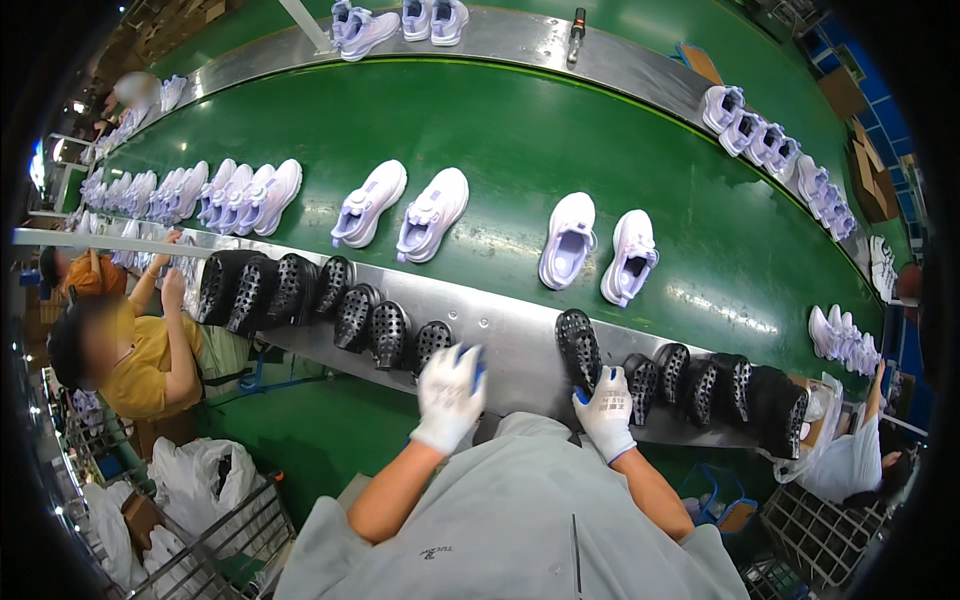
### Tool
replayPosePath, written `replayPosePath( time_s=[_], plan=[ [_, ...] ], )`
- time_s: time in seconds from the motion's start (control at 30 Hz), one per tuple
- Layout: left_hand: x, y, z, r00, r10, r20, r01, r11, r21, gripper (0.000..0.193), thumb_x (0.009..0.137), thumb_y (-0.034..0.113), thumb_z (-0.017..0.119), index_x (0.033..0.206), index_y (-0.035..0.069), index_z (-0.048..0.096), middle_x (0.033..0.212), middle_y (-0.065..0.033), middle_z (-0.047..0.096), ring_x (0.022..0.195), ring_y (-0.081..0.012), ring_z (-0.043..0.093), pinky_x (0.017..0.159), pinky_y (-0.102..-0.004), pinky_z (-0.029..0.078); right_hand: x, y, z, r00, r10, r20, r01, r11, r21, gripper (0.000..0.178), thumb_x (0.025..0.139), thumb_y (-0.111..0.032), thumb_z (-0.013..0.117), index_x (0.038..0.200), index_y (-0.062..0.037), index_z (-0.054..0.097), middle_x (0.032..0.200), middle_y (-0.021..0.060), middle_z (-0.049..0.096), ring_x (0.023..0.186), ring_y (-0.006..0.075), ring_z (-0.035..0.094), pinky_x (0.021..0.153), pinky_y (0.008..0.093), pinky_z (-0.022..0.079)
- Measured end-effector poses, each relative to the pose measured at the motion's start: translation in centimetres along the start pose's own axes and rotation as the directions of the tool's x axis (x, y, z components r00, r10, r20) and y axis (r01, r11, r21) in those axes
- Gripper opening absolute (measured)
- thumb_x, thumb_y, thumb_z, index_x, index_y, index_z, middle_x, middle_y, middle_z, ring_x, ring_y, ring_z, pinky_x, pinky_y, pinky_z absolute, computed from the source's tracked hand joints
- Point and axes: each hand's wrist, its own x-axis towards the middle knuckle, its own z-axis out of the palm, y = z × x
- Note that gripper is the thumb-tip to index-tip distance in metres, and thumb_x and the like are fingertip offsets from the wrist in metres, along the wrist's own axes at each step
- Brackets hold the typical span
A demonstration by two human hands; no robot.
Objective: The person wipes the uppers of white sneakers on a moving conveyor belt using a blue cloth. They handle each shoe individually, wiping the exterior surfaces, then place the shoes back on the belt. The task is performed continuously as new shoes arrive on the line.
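White gloves with blue palms cover both my hands. My right hand (607, 408) grips the near end of a black perforated shoe tree (578, 348), which stands tilted up over the metal ledge (510, 335). My left hand (450, 395) is blurred by motion beside another black shoe tree (434, 340); whether its fingers hold anything is hidden. Past the ledge, on the green belt, a pair of white and lilac sneakers (568, 242) lies to the right. A second pair of sneakers (432, 215) lies left of it.
More black shoe trees (290, 288) line the ledge to the left, with others (700, 385) to the right. Rows of sneakers (250, 195) run along the belt. A screwdriver (577, 38) lies on the far rail. Co-workers sit at both sides; a wire cart (215, 535) stands lower left.
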Motion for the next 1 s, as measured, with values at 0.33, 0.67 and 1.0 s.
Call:
replayPosePath(
  time_s=[0.33, 0.67, 1.0],
  plan=[
    [6.9, 5.3, 11.7, 0.861, 0.291, 0.417, -0.181, 0.942, -0.283, 0.050, 0.093, 0.022, 0.061, 0.139, 0.004, 0.056, 0.131, -0.0193, 0.065, 0.121, -0.0362, 0.061, 0.106, -0.0464, 0.046, -0.2, -1.0, 0.3, 0.997, -0.068, 0.021, 0.070, 0.990, -0.124, 0.056, 0.079, -0.036, 0.082, 0.115, -0.0015, 0.057, 0.117, 0.0186, 0.056, 0.109, 0.0359, 0.062, 0.089, 0.0451, 0.055],
    [-5.4, -3.6, -3.0, 0.952, -0.265, -0.150, 0.300, 0.903, 0.306, 0.053, 0.073, 0.038, 0.087, 0.112, 0.007, 0.068, 0.102, -0.0099, 0.067, 0.096, -0.0322, 0.061, 0.087, -0.0470, 0.050, 2.1, -3.9, -1.3, 0.965, -0.259, -0.044, 0.263, 0.950, 0.169, 0.053, 0.083, -0.024, 0.078, 0.126, 0.0018, 0.062, 0.120, 0.0237, 0.063, 0.109, 0.0408, 0.063, 0.097, 0.0475, 0.052],
    [-6.3, -2.1, -5.2, 0.960, -0.151, -0.237, 0.180, 0.978, 0.102, 0.047, 0.077, 0.025, 0.083, 0.115, 0.002, 0.066, 0.106, -0.0151, 0.066, 0.096, -0.0361, 0.061, 0.084, -0.0481, 0.051, 4.3, -8.1, -2.6, 0.923, -0.263, 0.279, 0.047, 0.800, 0.598, 0.044, 0.090, -0.020, 0.074, 0.129, -0.0022, 0.064, 0.118, 0.0125, 0.067, 0.107, 0.0285, 0.066, 0.089, 0.0431, 0.054]
  ],
)
